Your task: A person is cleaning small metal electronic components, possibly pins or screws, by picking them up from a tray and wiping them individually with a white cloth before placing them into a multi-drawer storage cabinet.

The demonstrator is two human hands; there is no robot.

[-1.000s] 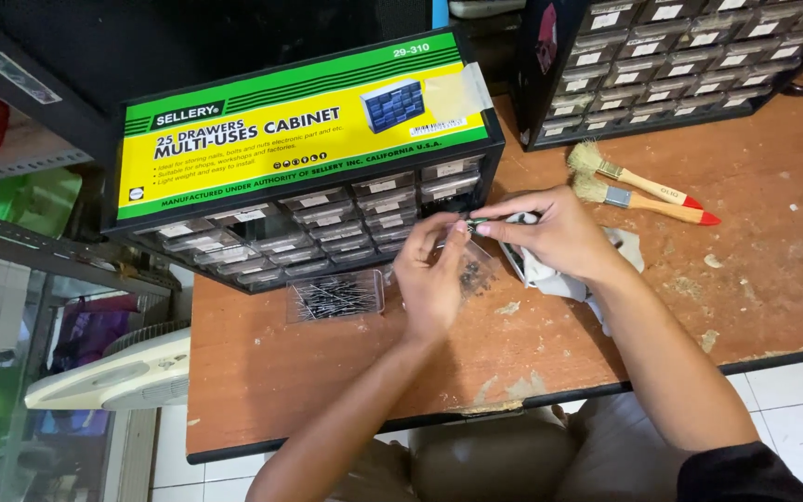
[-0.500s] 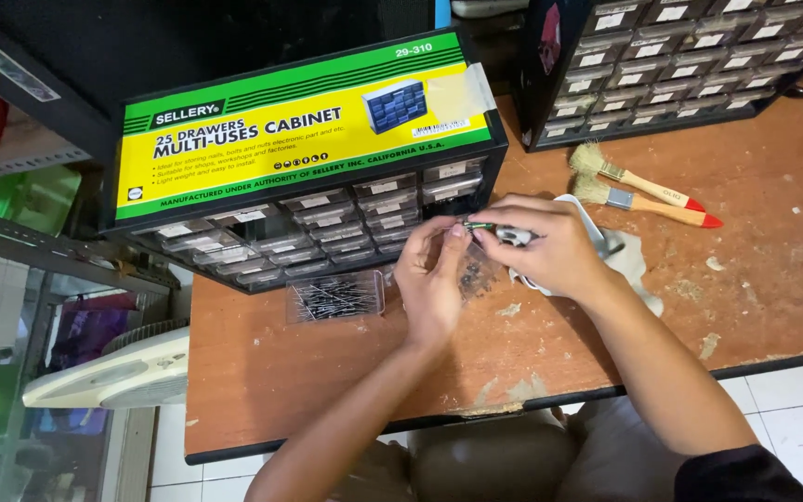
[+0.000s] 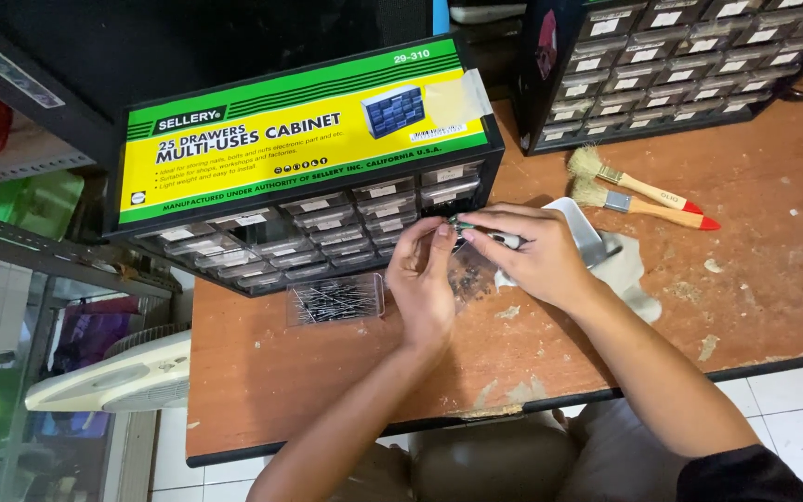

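Note:
My right hand grips a slim pen-like tool with a green tip, held level in front of a small-parts drawer cabinet with a yellow and green label. My left hand meets the tool's tip, fingers pinched at it; whatever sits between them is too small to make out. Under both hands lies a small clear bag of dark parts. A clear drawer of thin metal pins rests on the wooden table just left of my left hand.
A second black drawer cabinet stands at the back right. Two wooden-handled brushes with red ends lie right of my hands, beside a white tray and paper scrap. Shelving and a white fan are left of the table.
Both hands have shifted slightly left and toward the cabinet front, still joined at the tool's tip. The drawer of pins and the brushes have not moved.

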